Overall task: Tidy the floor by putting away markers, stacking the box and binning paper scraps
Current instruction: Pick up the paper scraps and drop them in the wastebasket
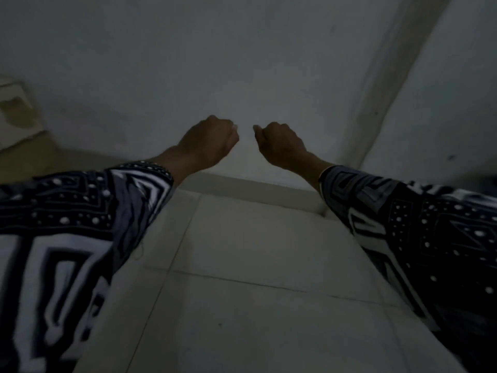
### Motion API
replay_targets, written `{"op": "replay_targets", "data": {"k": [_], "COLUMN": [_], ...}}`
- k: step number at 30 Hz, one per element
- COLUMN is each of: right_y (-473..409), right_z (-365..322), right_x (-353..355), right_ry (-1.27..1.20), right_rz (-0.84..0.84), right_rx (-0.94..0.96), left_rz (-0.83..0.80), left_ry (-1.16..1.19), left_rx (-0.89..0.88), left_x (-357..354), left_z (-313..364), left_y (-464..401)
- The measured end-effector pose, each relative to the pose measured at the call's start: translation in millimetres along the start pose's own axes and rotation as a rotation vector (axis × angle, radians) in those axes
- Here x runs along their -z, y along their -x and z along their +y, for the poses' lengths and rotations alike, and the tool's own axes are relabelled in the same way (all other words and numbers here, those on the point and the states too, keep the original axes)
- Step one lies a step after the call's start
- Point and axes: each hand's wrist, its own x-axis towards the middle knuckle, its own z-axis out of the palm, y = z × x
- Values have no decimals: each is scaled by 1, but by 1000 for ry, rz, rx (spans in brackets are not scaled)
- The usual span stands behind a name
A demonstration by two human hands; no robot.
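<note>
Head view, dim and blurred: the left hand [208,140] and right hand [279,144] hang close together before a smooth plain wall [242,63], fingers curled into loose fists, holding nothing visible. Black-and-white patterned sleeves [80,224] cover both forearms. Below the wall, pale square floor tiles [255,305] show no markers, box or paper scraps.

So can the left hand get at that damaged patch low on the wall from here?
Probably not without moving: the left hand is raised mid-frame with fingers curled, holding nothing, while the damaged patch sits far off at the left edge.
</note>
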Motion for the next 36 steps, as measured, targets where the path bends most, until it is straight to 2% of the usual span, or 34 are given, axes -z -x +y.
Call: {"op": "replay_targets", "data": {"k": [8,18,22,26,31,34,36], "right_y": [38,125,150,162,169,182,195], "right_z": [76,149,172,193,211,222,237], "right_x": [111,213,253,279,265,259,256], "right_ry": [245,518,602,525,472,417,267], "right_rz": [-4,44,16,71,115,134,147], "right_rx": [-200,-384,-492,-604,-598,-555,-605], "left_rz": [16,11,6,-9,-25,-30,-12], "left_ry": [238,313,358,347,433,401,389], "left_rx": [-107,-324,-463,-532,-439,-464,-482], "left_x": [-51,-72,-68,-61,-74,-87,-97], "left_z": [110,265,325,350,345,346,349], "left_y": [-42,-66,-68,-72,-81,-84,-86]}}
